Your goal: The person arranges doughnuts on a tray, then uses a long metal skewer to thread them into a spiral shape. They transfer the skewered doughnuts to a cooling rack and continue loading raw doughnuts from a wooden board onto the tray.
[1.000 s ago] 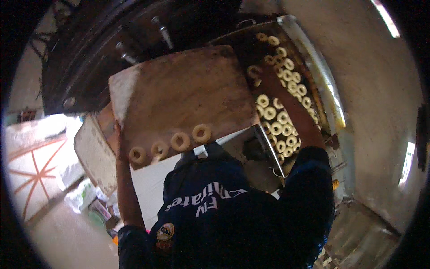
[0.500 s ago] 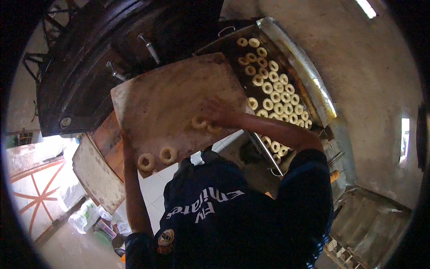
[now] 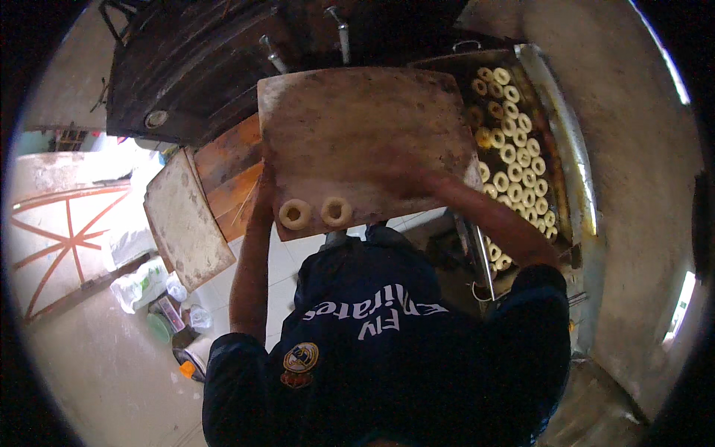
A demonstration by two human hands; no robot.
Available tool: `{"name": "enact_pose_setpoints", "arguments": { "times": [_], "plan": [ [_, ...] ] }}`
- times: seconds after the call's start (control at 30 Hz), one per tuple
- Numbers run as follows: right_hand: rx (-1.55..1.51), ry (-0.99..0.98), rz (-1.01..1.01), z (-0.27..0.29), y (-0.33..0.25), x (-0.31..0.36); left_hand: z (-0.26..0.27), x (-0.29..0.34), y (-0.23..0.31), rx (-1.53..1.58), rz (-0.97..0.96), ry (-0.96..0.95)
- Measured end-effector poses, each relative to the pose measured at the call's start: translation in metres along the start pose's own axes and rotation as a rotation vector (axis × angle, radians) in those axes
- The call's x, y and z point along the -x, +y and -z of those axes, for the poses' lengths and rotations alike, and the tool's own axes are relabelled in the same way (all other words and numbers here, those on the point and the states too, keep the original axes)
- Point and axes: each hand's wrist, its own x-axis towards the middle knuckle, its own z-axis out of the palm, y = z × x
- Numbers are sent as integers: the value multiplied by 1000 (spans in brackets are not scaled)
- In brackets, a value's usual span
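Note:
A broad, flour-dusted wooden board is held up in front of me. My left hand grips its left edge, the fingers mostly hidden behind it. Two raw dough rings, one at the corner and another beside it, lie along the near left edge. Over the board's right half, my right hand is smeared by motion; whether it holds anything cannot be made out. Right of the board, many pale dough rings float in a large rectangular pan of dark oil.
A dark metal oven-like body with two handles stands beyond the board. At the left, another floured board leans by reddish-brown planks. Plastic bags lie on the floor. A wall rises right of the pan.
The dough rings that were under my right hand are gone from the board; two remain at its left. The whole scene has shifted and turned in view. Bubbling shows near the pan's left side.

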Motion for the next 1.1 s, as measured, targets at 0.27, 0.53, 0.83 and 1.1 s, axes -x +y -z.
{"name": "enact_pose_setpoints", "arguments": {
  "times": [0.27,0.53,0.83,1.1],
  "plan": [
    [235,130,171,44,-96,-52,-44,-23,-30,3,-1,27],
    [-88,276,-541,72,90,60,62,30,-36,26,110,-39],
    [179,321,-440,33,25,29,242,251,-26,7,-26,483],
    [-167,213,-324,-88,-163,-106,420,408,-134,366,-358,765]
  ]
}}
